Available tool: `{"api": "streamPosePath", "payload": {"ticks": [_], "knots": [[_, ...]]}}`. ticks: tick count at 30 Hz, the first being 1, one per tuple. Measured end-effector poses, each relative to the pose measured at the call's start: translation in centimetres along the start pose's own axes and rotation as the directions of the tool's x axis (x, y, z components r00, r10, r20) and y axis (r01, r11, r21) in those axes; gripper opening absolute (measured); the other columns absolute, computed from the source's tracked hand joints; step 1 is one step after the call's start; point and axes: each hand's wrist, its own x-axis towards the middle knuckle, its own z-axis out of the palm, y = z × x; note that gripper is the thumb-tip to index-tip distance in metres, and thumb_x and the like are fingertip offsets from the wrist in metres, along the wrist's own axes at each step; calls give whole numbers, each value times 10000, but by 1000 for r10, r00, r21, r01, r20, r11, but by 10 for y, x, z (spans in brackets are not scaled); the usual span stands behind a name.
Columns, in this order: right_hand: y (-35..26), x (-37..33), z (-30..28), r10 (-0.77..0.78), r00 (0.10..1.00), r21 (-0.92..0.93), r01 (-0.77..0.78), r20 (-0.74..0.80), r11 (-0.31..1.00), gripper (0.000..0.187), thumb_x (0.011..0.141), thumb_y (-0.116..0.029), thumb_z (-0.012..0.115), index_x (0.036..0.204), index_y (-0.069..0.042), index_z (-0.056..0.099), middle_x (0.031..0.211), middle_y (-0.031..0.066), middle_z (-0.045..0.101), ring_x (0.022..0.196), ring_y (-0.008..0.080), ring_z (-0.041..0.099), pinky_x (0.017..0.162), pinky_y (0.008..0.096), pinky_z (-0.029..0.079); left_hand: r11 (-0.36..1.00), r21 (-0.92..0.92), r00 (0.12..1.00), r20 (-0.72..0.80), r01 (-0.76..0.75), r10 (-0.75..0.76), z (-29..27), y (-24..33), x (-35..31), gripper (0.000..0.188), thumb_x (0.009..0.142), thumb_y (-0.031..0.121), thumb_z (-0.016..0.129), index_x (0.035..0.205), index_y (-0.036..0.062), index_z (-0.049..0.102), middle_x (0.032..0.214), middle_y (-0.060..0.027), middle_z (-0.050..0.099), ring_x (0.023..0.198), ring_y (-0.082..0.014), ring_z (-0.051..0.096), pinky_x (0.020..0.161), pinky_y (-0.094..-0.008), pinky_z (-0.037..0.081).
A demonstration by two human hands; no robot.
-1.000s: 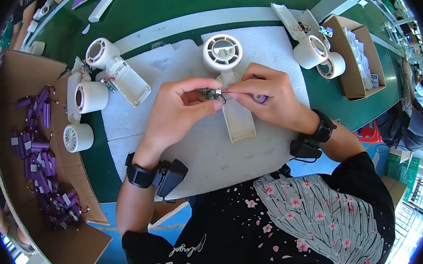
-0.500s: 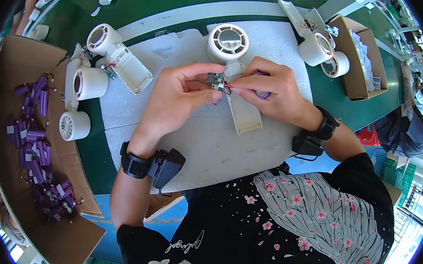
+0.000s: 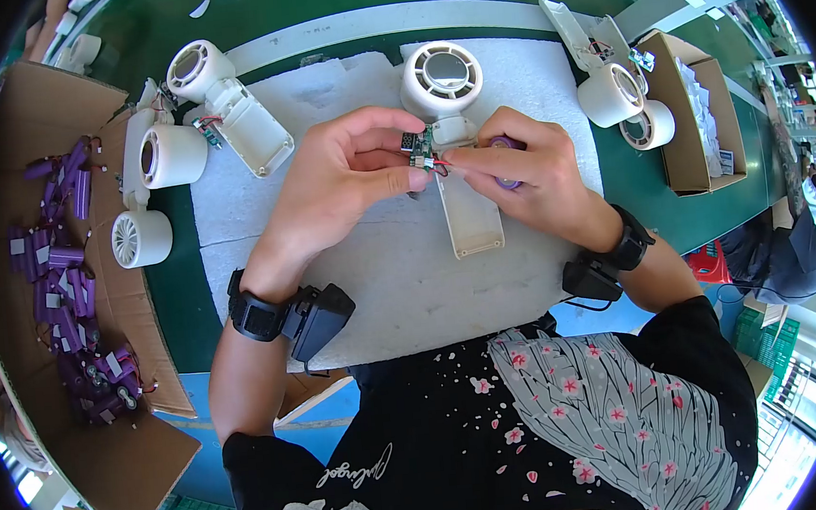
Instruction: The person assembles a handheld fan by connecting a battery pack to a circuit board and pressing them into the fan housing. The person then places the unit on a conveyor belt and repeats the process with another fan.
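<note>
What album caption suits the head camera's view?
A left hand holds a green circuit board while the right hand, cradling a purple cylinder, works red wire above a white fan.

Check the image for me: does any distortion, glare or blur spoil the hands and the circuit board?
Head view: fisheye bending bows the pale strip across the bench, corners go black; head view: the lower right rim is washed out by glare; head view: left hand and right hand look well lit and fairly sharp, but the circuit board is too small for fine detail.
</note>
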Motion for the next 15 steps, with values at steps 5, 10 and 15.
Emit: {"api": "streamPosePath", "payload": {"ticks": [5, 10, 15], "knots": [[2, 0, 0, -118, 993, -105, 116, -14, 988, 275, 653, -20, 788, 908, -115, 748, 738, 20, 506, 561, 134, 524, 465, 267, 415, 1000, -4, 1000, 2, 22, -22, -1, 0, 0, 354, 810, 6, 723, 1144, 13, 608, 979, -97, 692, 893, -137, 666, 798, -256, 535], [3, 1, -1, -182, 983, -184, 178, -4, 967, 300, 626, -34, 796, 906, -128, 745, 741, 12, 488, 554, 129, 508, 463, 263, 414, 999, -15, 999, 4, 34, -34, -2, -2, 1, 350, 806, 10, 725, 1138, 9, 614, 980, -102, 695, 889, -145, 673, 802, -258, 535], [5, -1, 0, -188, 982, -196, 184, 1, 963, 331, 600, -37, 800, 913, -129, 743, 749, 11, 489, 563, 130, 510, 466, 262, 415, 999, -35, 1000, 15, 27, -26, -2, -2, 2, 343, 808, 3, 718, 1135, 8, 614, 976, -102, 693, 888, -152, 675, 808, -263, 534]]}}
